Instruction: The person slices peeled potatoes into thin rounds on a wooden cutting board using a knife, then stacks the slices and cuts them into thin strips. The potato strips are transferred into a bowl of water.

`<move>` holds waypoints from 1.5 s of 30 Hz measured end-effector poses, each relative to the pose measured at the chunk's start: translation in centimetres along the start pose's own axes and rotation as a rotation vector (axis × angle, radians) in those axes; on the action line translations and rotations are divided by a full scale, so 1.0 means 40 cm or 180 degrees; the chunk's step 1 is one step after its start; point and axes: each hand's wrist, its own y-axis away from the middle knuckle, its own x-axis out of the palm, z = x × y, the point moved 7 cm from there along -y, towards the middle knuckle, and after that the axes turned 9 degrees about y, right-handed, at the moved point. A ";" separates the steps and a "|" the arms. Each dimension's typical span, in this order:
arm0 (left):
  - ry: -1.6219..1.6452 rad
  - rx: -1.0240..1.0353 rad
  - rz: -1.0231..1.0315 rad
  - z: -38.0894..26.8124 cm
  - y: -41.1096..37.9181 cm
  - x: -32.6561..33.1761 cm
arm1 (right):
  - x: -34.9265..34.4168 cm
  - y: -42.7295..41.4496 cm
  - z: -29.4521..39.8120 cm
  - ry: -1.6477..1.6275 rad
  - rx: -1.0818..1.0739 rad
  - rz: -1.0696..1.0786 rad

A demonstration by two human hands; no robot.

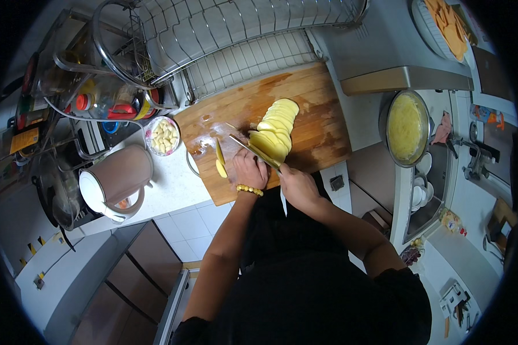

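My right hand grips a kitchen knife, its blade pointing away and to the left across a wooden cutting board. Against the near side of the blade rest the curled fingers of my left hand, which has a yellow bead bracelet at the wrist. Whatever lies beneath those fingers is hidden. Just beyond the blade, thin pale-yellow potato slices overlap in a long fanned row. Two narrow potato offcuts lie on the board left of my left hand.
A bowl of peeled garlic cloves and a large lidded jug stand left. Over the board's far edge hangs a wire dish rack. At right, a metal basin of yellow shreds sits by the sink, which holds dishes.
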 end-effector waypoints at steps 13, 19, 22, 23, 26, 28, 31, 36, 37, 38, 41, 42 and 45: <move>0.0037 0.0016 0.0025 -0.028 -0.010 -0.011 | -0.072 0.005 -0.059 -0.0432 0.0299 -0.0409; -0.0149 0.0153 0.0406 -0.098 -0.056 -0.022 | -0.093 0.035 -0.099 -0.0460 0.0451 -0.0499; -0.0281 -0.0020 0.0636 -0.123 -0.092 0.014 | -0.135 0.046 -0.097 -0.0450 0.0307 -0.0799; -0.0350 -0.0121 0.0794 -0.124 -0.101 0.032 | -0.145 0.047 -0.097 -0.0462 0.0301 -0.0855; -0.0578 0.0002 0.0772 -0.119 -0.102 0.062 | -0.168 0.049 -0.097 -0.0503 0.0258 -0.0964; -0.0514 0.0058 0.0804 -0.124 -0.102 0.075 | -0.178 0.058 -0.105 -0.0545 0.0268 -0.1020; -0.0411 0.0125 0.0975 -0.132 -0.116 0.079 | -0.196 0.071 -0.102 -0.0515 0.0275 -0.1072; 0.0723 0.0065 0.0551 -0.097 -0.161 0.014 | -0.178 0.073 -0.123 -0.0640 0.0282 -0.0935; 0.0808 -0.0319 0.0546 -0.057 -0.158 0.006 | -0.176 0.074 -0.125 -0.0681 0.0267 -0.0920; 0.1003 -0.0652 0.0437 -0.021 -0.158 -0.002 | -0.176 0.075 -0.126 -0.0684 0.0247 -0.0923; 0.1196 -0.1155 0.0273 0.058 -0.153 -0.022 | -0.176 0.076 -0.122 -0.0688 0.0206 -0.0887; 0.1174 -0.1253 0.0274 0.068 -0.157 -0.025 | -0.176 0.076 -0.122 -0.0687 0.0221 -0.0871; 0.0947 -0.1266 0.0330 0.069 -0.168 -0.028 | -0.175 0.078 -0.125 -0.0707 0.0211 -0.0842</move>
